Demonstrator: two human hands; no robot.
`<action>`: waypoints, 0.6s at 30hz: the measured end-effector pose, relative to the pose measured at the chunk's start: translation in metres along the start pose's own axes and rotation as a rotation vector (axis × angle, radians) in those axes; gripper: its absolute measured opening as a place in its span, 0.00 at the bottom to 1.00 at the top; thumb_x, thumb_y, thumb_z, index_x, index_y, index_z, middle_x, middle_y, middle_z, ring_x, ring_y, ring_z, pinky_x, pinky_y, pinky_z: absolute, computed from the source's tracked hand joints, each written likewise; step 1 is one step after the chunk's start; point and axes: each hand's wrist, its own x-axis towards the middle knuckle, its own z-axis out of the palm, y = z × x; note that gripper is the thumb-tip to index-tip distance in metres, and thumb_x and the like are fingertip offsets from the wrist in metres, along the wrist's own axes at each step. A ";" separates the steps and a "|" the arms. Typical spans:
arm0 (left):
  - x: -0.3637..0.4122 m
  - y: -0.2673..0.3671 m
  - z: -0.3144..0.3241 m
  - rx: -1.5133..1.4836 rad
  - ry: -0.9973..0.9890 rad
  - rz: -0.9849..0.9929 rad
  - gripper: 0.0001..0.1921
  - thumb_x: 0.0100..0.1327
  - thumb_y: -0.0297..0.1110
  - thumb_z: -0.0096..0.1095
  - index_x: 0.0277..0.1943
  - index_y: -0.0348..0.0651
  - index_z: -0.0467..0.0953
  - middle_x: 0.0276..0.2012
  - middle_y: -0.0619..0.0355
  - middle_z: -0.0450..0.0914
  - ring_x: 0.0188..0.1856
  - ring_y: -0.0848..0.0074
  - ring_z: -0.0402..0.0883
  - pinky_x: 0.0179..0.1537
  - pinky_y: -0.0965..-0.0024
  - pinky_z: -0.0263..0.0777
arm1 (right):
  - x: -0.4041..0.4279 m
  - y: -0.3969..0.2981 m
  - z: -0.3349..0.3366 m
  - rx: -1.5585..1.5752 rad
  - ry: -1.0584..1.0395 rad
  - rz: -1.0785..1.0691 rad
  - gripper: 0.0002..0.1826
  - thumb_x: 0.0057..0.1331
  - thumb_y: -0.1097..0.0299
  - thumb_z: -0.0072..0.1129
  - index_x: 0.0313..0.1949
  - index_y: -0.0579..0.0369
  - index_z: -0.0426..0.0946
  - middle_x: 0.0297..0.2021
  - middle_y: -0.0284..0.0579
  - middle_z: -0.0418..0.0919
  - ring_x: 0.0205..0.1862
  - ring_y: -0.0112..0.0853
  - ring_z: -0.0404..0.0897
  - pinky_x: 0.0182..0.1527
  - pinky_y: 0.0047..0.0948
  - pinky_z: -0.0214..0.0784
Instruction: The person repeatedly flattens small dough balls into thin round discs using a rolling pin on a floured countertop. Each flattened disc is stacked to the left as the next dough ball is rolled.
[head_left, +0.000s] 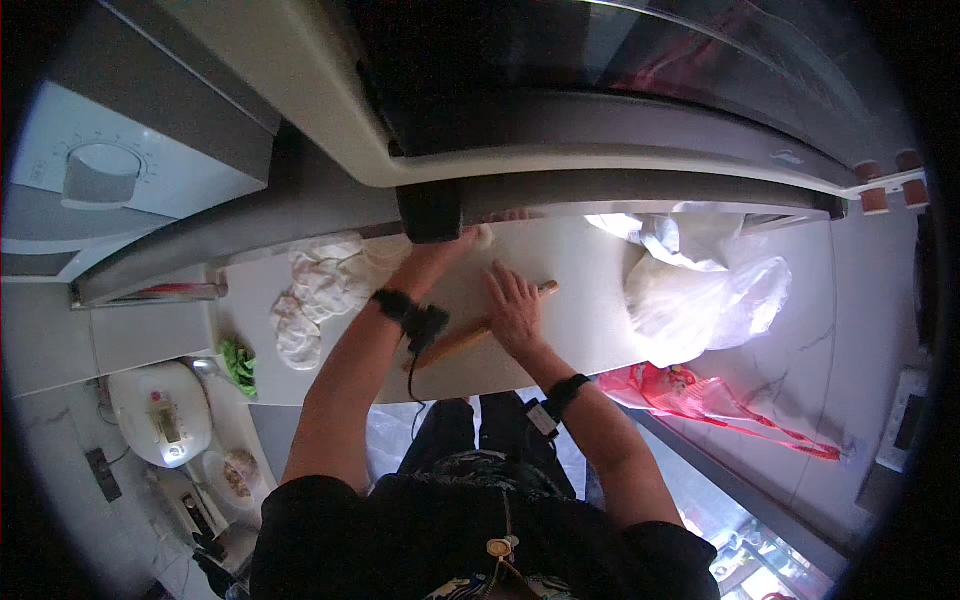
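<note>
My right hand (516, 306) lies palm down across a wooden rolling pin (456, 345), fingers spread and extended. The pin slants over a white countertop (585, 322), its far end showing past my fingers. My left hand (452, 246) reaches towards the back of the counter, beside a small whitish lump (484, 237) that looks like dough. A dark overhanging part covers some of that hand, so its grip is unclear. Left of my left forearm sit several pale, folded dough pieces (326, 281), with thin round dough sheets (384, 255) behind them.
A range hood (480, 127) hangs low overhead. White plastic bags (690, 300) fill the counter's right, above a red-and-white bag (675, 386). At left are green leaves (238, 365), a white rice cooker (160, 414), a bowl of food (232, 476) and an appliance with a dial (103, 172).
</note>
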 end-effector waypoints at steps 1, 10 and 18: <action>-0.016 0.002 -0.010 -0.029 -0.191 -0.128 0.15 0.63 0.41 0.71 0.47 0.40 0.81 0.38 0.49 0.83 0.43 0.59 0.84 0.46 0.55 0.76 | -0.001 0.002 -0.001 0.004 0.029 -0.051 0.29 0.62 0.72 0.53 0.65 0.55 0.66 0.68 0.49 0.66 0.67 0.46 0.67 0.63 0.47 0.58; -0.113 0.035 -0.057 -0.361 -0.391 -0.351 0.12 0.62 0.38 0.70 0.41 0.39 0.84 0.38 0.48 0.86 0.42 0.58 0.86 0.45 0.58 0.78 | -0.005 -0.016 -0.009 -0.063 0.124 0.039 0.33 0.65 0.64 0.55 0.69 0.52 0.63 0.72 0.57 0.58 0.72 0.50 0.60 0.64 0.52 0.54; -0.082 -0.004 -0.067 -0.292 -0.371 -0.340 0.12 0.63 0.37 0.64 0.46 0.46 0.86 0.45 0.45 0.85 0.46 0.53 0.84 0.49 0.53 0.77 | 0.125 -0.026 0.014 -0.307 -0.097 0.143 0.30 0.65 0.60 0.55 0.66 0.53 0.66 0.58 0.54 0.69 0.67 0.49 0.63 0.64 0.49 0.57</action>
